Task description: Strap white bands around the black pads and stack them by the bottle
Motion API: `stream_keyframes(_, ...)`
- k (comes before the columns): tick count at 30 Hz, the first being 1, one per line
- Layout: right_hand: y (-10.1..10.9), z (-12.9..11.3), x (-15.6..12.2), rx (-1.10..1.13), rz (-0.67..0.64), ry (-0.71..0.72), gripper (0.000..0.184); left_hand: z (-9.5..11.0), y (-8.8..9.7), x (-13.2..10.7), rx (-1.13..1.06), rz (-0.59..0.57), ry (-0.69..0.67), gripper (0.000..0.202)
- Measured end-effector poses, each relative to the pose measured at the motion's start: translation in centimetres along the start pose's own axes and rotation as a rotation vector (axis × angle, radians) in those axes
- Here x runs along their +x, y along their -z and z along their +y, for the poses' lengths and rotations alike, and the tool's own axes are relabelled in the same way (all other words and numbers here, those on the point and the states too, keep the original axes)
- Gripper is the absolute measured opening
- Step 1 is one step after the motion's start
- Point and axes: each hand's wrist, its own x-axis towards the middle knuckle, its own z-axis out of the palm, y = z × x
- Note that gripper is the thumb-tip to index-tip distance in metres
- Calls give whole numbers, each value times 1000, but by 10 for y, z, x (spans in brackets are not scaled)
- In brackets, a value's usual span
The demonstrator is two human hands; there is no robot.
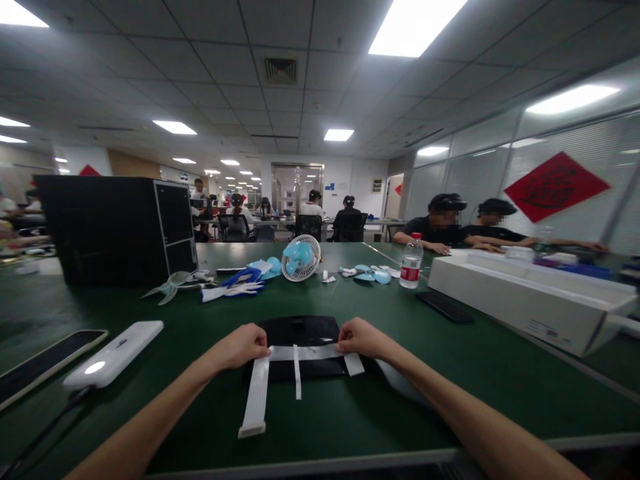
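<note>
A glossy black panel lies on the green table in front of me. Across it stretches a white flat ribbon cable, with one long end hanging down at the left to a connector. A thin strip hangs from its middle and a short end at the right. My left hand pinches the cable at its left bend. At the right bend, my right hand pinches it too. Both hands' fingertips are closed, and the panel's side edges are partly hidden behind them.
A white power bank with a cord and a phone lie at left. Behind stand a black computer case, gloves, a small fan and a water bottle. A white box is at right, near two people.
</note>
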Motion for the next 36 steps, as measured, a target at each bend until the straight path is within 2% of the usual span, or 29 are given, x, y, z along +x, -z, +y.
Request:
stream_keyframes(9, 1, -4, -6, -96, 30, -20, 18, 1, -2, -3, 18, 10, 24, 22)
stream_keyframes(11, 1, -5, -7, -108, 33, -19, 18, 3, -3, -3, 42, 17, -34, 21)
stream_keyframes(13, 1, -5, -9, -111, 35, -19, 18, 7, -6, -4, 63, 24, -149, 23)
stream_keyframes(16, 1, -6, -10, -124, 36, -26, 19, 16, -11, -6, 81, -12, -322, 37)
stream_keyframes(20, 3, -9, -10, -165, 28, -32, 18, 22, -16, -7, 168, -79, -377, 48)
stream_keyframes(22, 4, -14, -12, -212, 84, -11, 18, 20, -18, -6, 203, -85, -389, 52)
stream_keyframes(24, 2, -23, -17, -265, 196, 87, 19, 17, -18, -4, 211, -90, -395, 53)
stream_keyframes(26, -4, -35, -25, -294, 265, 294, 21, 14, -18, -2, 206, -92, -393, 52)
stream_keyframes(28, -14, -47, -32, -295, 213, 532, 23, 12, -19, 0, 197, -88, -399, 51)
stream_keyframes(30, -26, -58, -38, -299, 109, 676, 29, 12, -20, 1, 194, -77, -417, 52)
stream_keyframes(32, -36, -65, -38, -316, 45, 708, 35, 13, -20, 1, 194, -66, -431, 53)
stream_keyframes(36, -45, -69, -34, -356, 29, 676, 39, 15, -20, 0, 193, -63, -430, 52)
